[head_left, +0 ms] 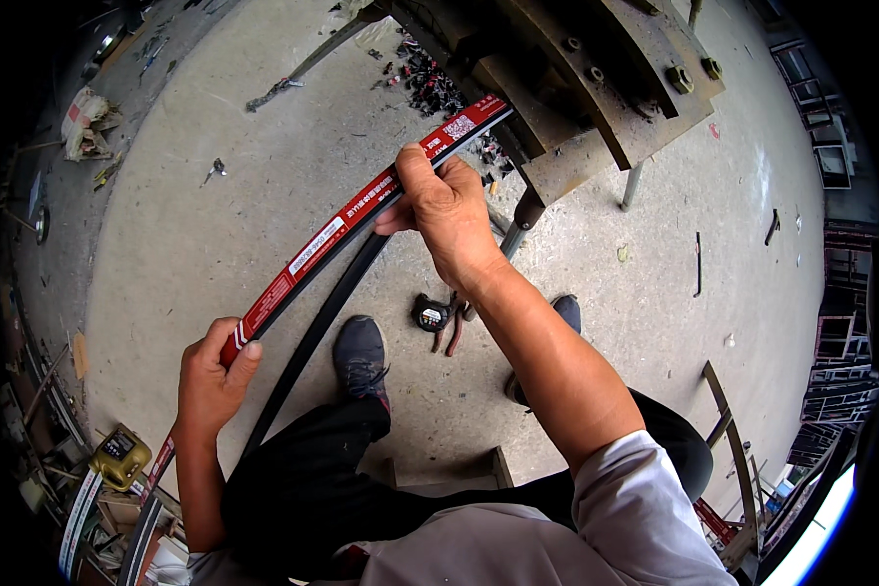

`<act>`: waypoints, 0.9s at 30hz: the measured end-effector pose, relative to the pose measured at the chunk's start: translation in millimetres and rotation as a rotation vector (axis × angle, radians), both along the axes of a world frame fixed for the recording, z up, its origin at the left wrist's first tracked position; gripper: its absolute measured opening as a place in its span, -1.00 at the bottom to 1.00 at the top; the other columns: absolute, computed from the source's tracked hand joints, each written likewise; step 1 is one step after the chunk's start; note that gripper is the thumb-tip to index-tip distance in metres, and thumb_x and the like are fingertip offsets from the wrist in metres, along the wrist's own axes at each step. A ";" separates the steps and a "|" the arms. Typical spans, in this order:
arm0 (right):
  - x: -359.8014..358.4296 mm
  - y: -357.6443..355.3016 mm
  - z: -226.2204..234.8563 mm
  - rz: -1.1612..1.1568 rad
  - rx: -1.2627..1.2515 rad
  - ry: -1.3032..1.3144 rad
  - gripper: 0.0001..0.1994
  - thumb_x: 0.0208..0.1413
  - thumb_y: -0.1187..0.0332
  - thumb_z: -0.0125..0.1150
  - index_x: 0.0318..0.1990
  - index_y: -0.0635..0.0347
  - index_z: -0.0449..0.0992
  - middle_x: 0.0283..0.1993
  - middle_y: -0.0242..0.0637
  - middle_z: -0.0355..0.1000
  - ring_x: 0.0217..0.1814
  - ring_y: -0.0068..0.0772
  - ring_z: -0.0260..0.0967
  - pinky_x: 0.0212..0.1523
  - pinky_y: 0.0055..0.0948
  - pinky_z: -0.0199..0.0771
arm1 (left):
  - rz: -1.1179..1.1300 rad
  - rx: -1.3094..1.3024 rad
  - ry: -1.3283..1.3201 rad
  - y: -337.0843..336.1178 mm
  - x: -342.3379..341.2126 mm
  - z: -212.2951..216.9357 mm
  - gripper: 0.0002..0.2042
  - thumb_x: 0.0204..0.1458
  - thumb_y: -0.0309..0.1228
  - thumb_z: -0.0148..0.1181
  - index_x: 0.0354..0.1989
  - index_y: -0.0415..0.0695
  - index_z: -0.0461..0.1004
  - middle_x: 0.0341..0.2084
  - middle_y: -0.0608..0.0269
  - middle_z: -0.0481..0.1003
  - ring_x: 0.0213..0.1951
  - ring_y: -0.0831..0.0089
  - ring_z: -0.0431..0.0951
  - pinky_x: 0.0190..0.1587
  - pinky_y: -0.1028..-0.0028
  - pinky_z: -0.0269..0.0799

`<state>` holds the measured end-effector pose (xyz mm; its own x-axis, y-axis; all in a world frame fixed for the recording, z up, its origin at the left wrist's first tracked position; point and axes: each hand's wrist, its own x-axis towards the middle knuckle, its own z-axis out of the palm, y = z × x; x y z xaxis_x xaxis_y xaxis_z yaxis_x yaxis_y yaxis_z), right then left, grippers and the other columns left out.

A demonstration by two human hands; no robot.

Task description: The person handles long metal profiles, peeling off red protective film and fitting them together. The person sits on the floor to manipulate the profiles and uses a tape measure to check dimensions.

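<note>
A long dark profile strip faced with red printed film [313,244] slants up to the right in front of me. Its far end enters a slot in a worn metal die machine [566,166]. My left hand [215,376] is closed round the near end, with the thumb along the side. Farther up, my right hand [444,205] grips the same strip, thumb on top and fingers beneath. Below the strip runs a plain black bar [327,303], passing under my right hand; whether my right fingers touch it is hidden.
A black tape measure [431,313] and red-handled pliers [454,332] lie between my shoes. Dark offcuts [430,83] pile beside the machine. At lower left sits a gold-coloured device [120,457] among more profiles. Frames [840,381] stand along the right side.
</note>
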<state>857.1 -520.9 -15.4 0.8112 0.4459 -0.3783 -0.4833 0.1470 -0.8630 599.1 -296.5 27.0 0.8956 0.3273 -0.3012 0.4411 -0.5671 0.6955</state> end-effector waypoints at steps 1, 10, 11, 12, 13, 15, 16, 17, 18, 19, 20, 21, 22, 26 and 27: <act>0.3 -0.1 0.8 0.000 -0.003 -0.001 -0.53 0.48 0.00 0.24 -0.09 0.36 0.42 -0.35 -0.12 0.60 -0.49 -0.39 0.61 -0.40 -0.41 0.75 | -0.002 0.003 -0.001 0.2 0.4 0.2 -0.68 0.35 -0.19 0.37 -0.02 -0.21 0.53 -0.54 0.29 0.43 -0.49 0.53 0.38 -0.39 0.43 0.37; 3.0 2.2 0.6 -0.007 -0.001 -0.001 -0.56 0.46 0.04 0.24 -0.11 0.35 0.42 -0.36 -0.14 0.59 -0.49 -0.38 0.61 -0.41 -0.40 0.75 | -0.004 0.005 0.006 3.9 3.0 -1.4 -0.68 0.35 -0.19 0.37 -0.01 -0.21 0.53 -0.54 0.31 0.44 -0.48 0.54 0.38 -0.38 0.43 0.38; 3.0 2.9 0.8 -0.011 -0.005 0.003 -0.57 0.46 0.04 0.24 -0.11 0.34 0.42 -0.36 -0.14 0.59 -0.49 -0.38 0.61 -0.41 -0.40 0.75 | -0.005 0.003 0.010 4.4 3.6 -1.0 -0.68 0.35 -0.19 0.37 -0.01 -0.21 0.53 -0.54 0.31 0.44 -0.48 0.55 0.38 -0.38 0.43 0.38; 3.1 3.7 1.9 -0.015 -0.010 0.008 -0.58 0.46 0.05 0.24 -0.11 0.34 0.42 -0.36 -0.15 0.59 -0.49 -0.38 0.61 -0.41 -0.40 0.75 | -0.005 0.000 0.014 4.6 3.9 -1.1 -0.68 0.35 -0.19 0.36 -0.01 -0.21 0.53 -0.54 0.31 0.44 -0.48 0.55 0.38 -0.38 0.43 0.38; 3.1 4.5 2.3 -0.019 -0.014 0.012 -0.58 0.46 0.05 0.24 -0.11 0.34 0.42 -0.35 -0.15 0.58 -0.49 -0.39 0.61 -0.41 -0.40 0.75 | -0.003 -0.006 0.006 4.4 3.9 -1.9 -0.69 0.37 -0.19 0.34 -0.01 -0.21 0.53 -0.54 0.36 0.39 -0.48 0.58 0.33 -0.39 0.45 0.32; 4.6 5.4 1.1 -0.013 -0.008 0.007 -0.58 0.45 0.06 0.24 -0.11 0.33 0.42 -0.35 -0.15 0.58 -0.49 -0.39 0.61 -0.41 -0.40 0.75 | -0.001 -0.016 -0.013 3.1 4.6 -3.3 -0.70 0.39 -0.19 0.30 -0.02 -0.21 0.52 -0.55 0.46 0.29 -0.46 0.65 0.23 -0.41 0.49 0.22; 5.2 5.7 0.7 -0.010 -0.005 0.005 -0.59 0.45 0.06 0.24 -0.11 0.33 0.42 -0.35 -0.15 0.58 -0.49 -0.39 0.61 -0.41 -0.41 0.75 | 0.001 -0.021 -0.012 3.3 4.4 -4.0 -0.70 0.39 -0.19 0.30 -0.02 -0.21 0.51 -0.55 0.46 0.29 -0.46 0.65 0.23 -0.41 0.49 0.22; 5.3 6.0 1.3 -0.009 -0.009 0.005 -0.59 0.45 0.06 0.24 -0.11 0.33 0.42 -0.35 -0.15 0.58 -0.49 -0.38 0.61 -0.41 -0.40 0.75 | 0.004 -0.025 -0.012 4.0 3.9 -4.7 -0.70 0.39 -0.19 0.30 -0.02 -0.21 0.51 -0.55 0.46 0.29 -0.46 0.66 0.23 -0.41 0.49 0.22; 5.3 6.4 2.8 -0.009 -0.013 0.005 -0.59 0.45 0.06 0.24 -0.11 0.33 0.42 -0.35 -0.15 0.58 -0.50 -0.38 0.61 -0.41 -0.40 0.75 | 0.006 -0.029 -0.012 4.3 3.5 -5.4 -0.71 0.39 -0.20 0.30 -0.02 -0.21 0.51 -0.55 0.47 0.29 -0.46 0.66 0.23 -0.41 0.50 0.22; 5.4 6.8 3.8 -0.008 -0.017 0.005 -0.59 0.45 0.06 0.24 -0.11 0.33 0.42 -0.34 -0.15 0.59 -0.50 -0.38 0.60 -0.41 -0.40 0.75 | 0.009 -0.033 -0.009 4.1 3.7 -5.6 -0.71 0.40 -0.20 0.29 -0.03 -0.21 0.51 -0.55 0.47 0.29 -0.46 0.66 0.22 -0.41 0.50 0.21; 5.5 7.2 3.7 -0.012 -0.019 0.005 -0.59 0.45 0.06 0.24 -0.11 0.33 0.42 -0.35 -0.15 0.58 -0.50 -0.38 0.60 -0.41 -0.40 0.75 | 0.011 -0.037 -0.006 3.7 4.0 -5.2 -0.71 0.40 -0.20 0.29 -0.03 -0.21 0.51 -0.55 0.47 0.29 -0.46 0.67 0.22 -0.41 0.50 0.21; 5.5 7.8 3.5 -0.016 -0.021 0.005 -0.59 0.45 0.06 0.24 -0.11 0.33 0.42 -0.36 -0.15 0.58 -0.50 -0.38 0.60 -0.42 -0.40 0.74 | 0.014 -0.041 -0.003 3.6 4.3 -4.7 -0.71 0.40 -0.20 0.29 -0.03 -0.21 0.51 -0.55 0.48 0.29 -0.46 0.67 0.22 -0.41 0.51 0.21; 5.5 8.4 3.9 -0.019 -0.024 0.005 -0.59 0.45 0.06 0.24 -0.11 0.33 0.42 -0.36 -0.15 0.58 -0.50 -0.38 0.60 -0.42 -0.40 0.74 | 0.018 -0.049 0.010 4.0 4.7 -3.8 -0.70 0.39 -0.19 0.30 -0.03 -0.21 0.51 -0.55 0.45 0.31 -0.46 0.65 0.24 -0.40 0.49 0.24; 5.5 9.6 9.7 -0.044 -0.090 0.018 -0.58 0.45 0.05 0.24 -0.15 0.33 0.44 -0.43 -0.19 0.55 -0.54 -0.39 0.56 -0.46 -0.41 0.69 | 0.022 -0.117 0.067 7.0 5.7 -0.1 -0.68 0.39 -0.15 0.31 -0.06 -0.21 0.52 -0.55 0.43 0.33 -0.47 0.64 0.27 -0.41 0.48 0.27; 5.6 10.3 9.6 -0.050 -0.108 0.020 -0.58 0.45 0.05 0.24 -0.16 0.33 0.44 -0.45 -0.20 0.54 -0.55 -0.40 0.55 -0.47 -0.41 0.68 | 0.020 -0.142 0.082 7.9 5.5 0.8 -0.68 0.40 -0.15 0.29 -0.07 -0.21 0.52 -0.55 0.45 0.31 -0.47 0.65 0.25 -0.41 0.49 0.25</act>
